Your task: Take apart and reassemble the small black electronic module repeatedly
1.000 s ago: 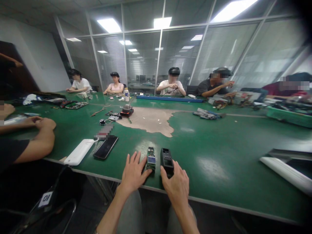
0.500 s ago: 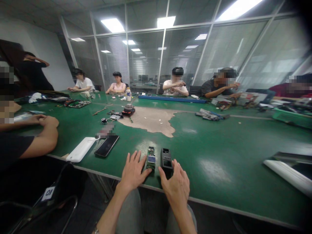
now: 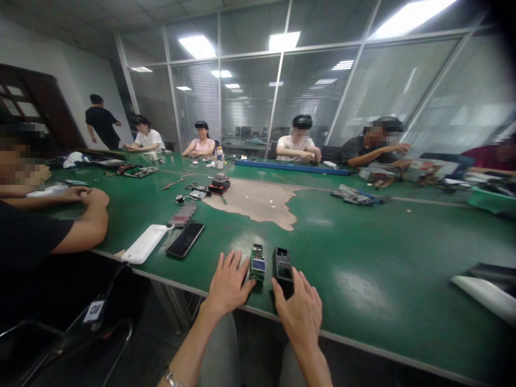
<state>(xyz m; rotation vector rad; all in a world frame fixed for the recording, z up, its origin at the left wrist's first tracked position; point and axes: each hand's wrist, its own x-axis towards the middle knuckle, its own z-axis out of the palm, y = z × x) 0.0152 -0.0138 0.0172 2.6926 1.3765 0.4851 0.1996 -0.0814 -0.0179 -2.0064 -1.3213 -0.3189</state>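
Note:
My left hand (image 3: 229, 285) rests open on the green workbench (image 3: 363, 252) near its front edge, with the fingertips just left of a small green circuit board (image 3: 258, 264). The board carries a little lit screen and lies flat. To its right stands a black plastic device casing (image 3: 282, 270) with rectangular openings in its face. My right hand (image 3: 300, 306) is open, its fingers at the casing's lower end. Its lower part is hidden behind those fingers. Neither hand holds anything.
A white power bank (image 3: 144, 244) and a black smartphone (image 3: 184, 239) lie to the left. A co-worker's forearm (image 3: 80, 220) rests at the left side. Several seated people work among electronic parts along the far side. A white roll (image 3: 484, 293) lies at right.
The whole view has shifted and tilted as my head moved. My hands stay beside the board and casing. A standing person has come into view at the back left.

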